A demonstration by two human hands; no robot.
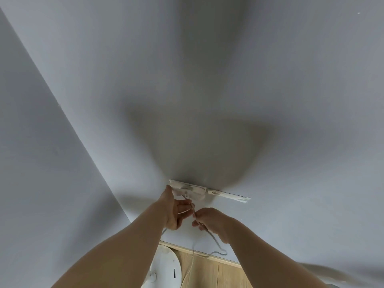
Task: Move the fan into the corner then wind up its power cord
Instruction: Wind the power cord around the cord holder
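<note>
White and thin, the fan's power cord (189, 269) climbs from the pale wooden floor (207, 273), passes through both raised hands and reaches the white wall socket (188, 191). The left hand (176, 213) is up against the socket with a loop of the cord held across its curled fingers, and the right hand (209, 222), just beside it, pinches the same cord between thumb and fingertips. Below the arms, the fan's round white plastic base (164, 267) stands on the floor close to the corner of the grey-white wall (62, 183).
</note>
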